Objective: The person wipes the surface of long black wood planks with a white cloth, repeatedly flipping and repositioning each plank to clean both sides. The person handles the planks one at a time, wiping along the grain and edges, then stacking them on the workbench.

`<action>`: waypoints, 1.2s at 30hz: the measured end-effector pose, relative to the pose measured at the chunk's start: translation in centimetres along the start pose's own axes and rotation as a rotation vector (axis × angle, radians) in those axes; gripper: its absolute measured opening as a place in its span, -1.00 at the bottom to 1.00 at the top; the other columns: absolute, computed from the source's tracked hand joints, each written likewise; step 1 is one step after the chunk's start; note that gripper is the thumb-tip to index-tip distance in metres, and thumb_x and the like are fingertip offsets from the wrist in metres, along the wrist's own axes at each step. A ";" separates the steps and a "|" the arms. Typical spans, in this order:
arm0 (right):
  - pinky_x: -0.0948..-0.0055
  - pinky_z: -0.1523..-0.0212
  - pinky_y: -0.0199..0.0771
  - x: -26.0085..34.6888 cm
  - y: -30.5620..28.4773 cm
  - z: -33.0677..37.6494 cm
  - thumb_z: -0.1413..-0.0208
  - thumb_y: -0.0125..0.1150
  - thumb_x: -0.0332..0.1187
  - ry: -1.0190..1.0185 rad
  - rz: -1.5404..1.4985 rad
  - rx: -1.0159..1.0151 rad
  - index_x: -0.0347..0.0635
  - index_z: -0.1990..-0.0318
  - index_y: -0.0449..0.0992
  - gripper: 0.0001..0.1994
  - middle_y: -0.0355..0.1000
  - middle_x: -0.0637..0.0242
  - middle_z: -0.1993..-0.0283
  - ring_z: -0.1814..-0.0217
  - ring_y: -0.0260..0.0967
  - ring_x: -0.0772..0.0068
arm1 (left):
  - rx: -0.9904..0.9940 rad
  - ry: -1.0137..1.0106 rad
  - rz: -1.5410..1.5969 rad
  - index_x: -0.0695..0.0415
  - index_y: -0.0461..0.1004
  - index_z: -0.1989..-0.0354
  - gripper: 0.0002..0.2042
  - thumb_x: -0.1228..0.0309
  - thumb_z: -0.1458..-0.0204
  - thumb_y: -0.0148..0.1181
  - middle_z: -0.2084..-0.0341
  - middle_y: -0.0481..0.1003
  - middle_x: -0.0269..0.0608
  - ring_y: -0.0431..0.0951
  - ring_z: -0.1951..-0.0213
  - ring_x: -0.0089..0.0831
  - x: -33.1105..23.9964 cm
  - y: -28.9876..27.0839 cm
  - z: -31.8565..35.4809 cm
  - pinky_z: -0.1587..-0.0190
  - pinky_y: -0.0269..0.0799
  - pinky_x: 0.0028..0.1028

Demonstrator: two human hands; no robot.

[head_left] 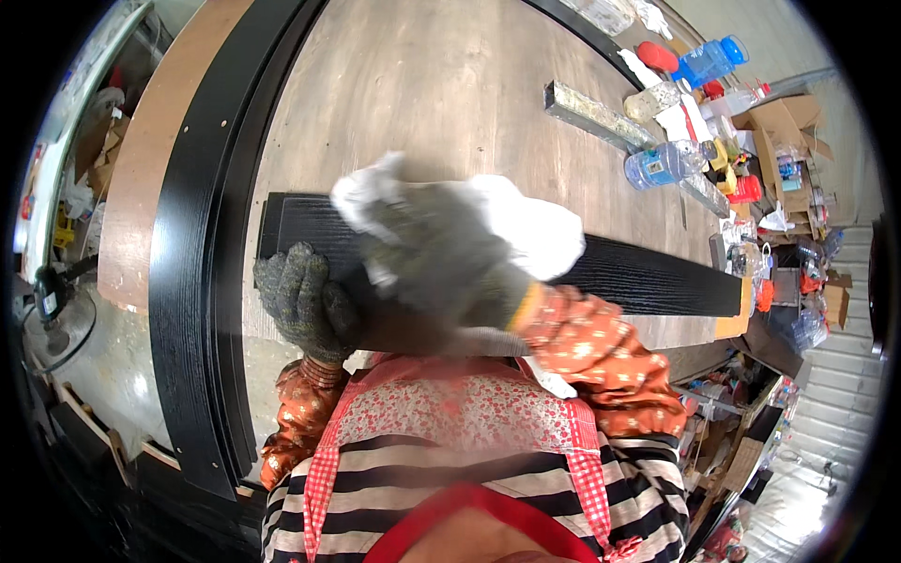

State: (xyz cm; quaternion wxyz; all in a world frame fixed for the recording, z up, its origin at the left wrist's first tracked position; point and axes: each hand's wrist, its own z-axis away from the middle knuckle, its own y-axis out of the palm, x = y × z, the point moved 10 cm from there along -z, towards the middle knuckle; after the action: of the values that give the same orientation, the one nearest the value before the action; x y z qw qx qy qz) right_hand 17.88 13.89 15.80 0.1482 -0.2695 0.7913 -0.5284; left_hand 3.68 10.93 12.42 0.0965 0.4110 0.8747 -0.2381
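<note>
Across the grey-brown tabletop [404,84] the black board [657,277] is lying, and from far off I'm watching the left hand [308,298] gripping its left end and the blurry right hand [436,255] holding a white rag [537,227], worrying that a weak left grip could be letting the board slide.

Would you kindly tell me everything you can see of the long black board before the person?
The long black board is straight-ended at the right, with fine lengthwise grain that looks like wood or a wood-like finish. It lies crosswise on the brownish wood-look tabletop. The left hand, in a dark grey knitted glove, is at its left end. The gloved, motion-blurred right hand and a crumpled white cloth hide part of it; whether they press on it is unclear.
</note>
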 end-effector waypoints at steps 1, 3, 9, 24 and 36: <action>0.06 -0.31 0.18 1.8 1.6 -0.2 -0.13 0.07 -0.18 -0.122 -0.088 0.181 -0.06 -0.18 0.43 -0.55 0.28 0.17 -0.35 -0.38 0.19 0.08 | -0.029 0.008 0.008 0.26 0.57 0.11 -0.73 0.33 -0.21 0.04 0.11 0.58 0.06 0.55 0.02 0.00 0.1 -0.2 0.0 -0.20 0.27 0.07; 0.05 -0.33 0.18 1.8 1.4 -0.4 -0.09 0.10 -0.17 -0.125 -0.122 0.130 0.00 -0.17 0.46 -0.54 0.30 0.19 -0.32 -0.36 0.20 0.06 | -0.002 0.001 -0.009 0.28 0.58 0.12 -0.73 0.34 -0.21 0.04 0.13 0.58 0.07 0.56 0.03 0.00 -0.2 -0.2 -0.1 -0.19 0.28 0.06; 0.10 -0.15 0.37 -8.1 -5.7 9.7 -0.01 0.25 -0.21 0.193 0.220 0.157 -0.03 -0.07 0.53 -0.58 0.37 0.29 -0.19 -0.18 0.33 0.15 | 0.133 -0.027 -0.098 0.22 0.54 0.03 -0.71 0.35 -0.19 0.02 0.01 0.54 0.02 0.48 -0.11 0.00 -0.7 0.5 0.0 -0.31 0.13 0.10; 0.22 -0.20 0.42 -25.7 -16.4 28.3 -0.20 0.17 -0.13 0.476 -0.382 -0.001 -0.14 -0.17 0.45 -0.55 0.42 0.10 -0.20 -0.20 0.40 0.07 | 0.859 0.276 -0.038 -0.02 0.32 -0.29 -0.19 -0.15 0.15 0.35 -0.29 0.27 -0.01 0.21 -0.32 0.14 -28.2 19.8 0.0 -0.35 -0.03 0.19; 0.03 -0.14 0.39 -53.2 -11.3 45.8 -0.09 0.13 0.04 0.973 0.129 0.370 -0.11 0.06 0.58 -0.55 0.46 -0.07 -0.09 -0.13 0.41 -0.08 | 0.657 0.196 0.014 0.16 0.47 -0.08 -0.44 0.07 0.03 0.34 -0.09 0.48 0.03 0.42 -0.19 0.03 -28.5 20.0 -0.2 -0.33 0.13 0.07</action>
State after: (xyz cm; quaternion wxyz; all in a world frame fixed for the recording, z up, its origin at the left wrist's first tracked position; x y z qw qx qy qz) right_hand 87.84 6.90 5.30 -0.1591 0.0869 0.6769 -0.7134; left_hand 37.31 2.84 16.23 -0.1239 0.4470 0.7535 -0.4660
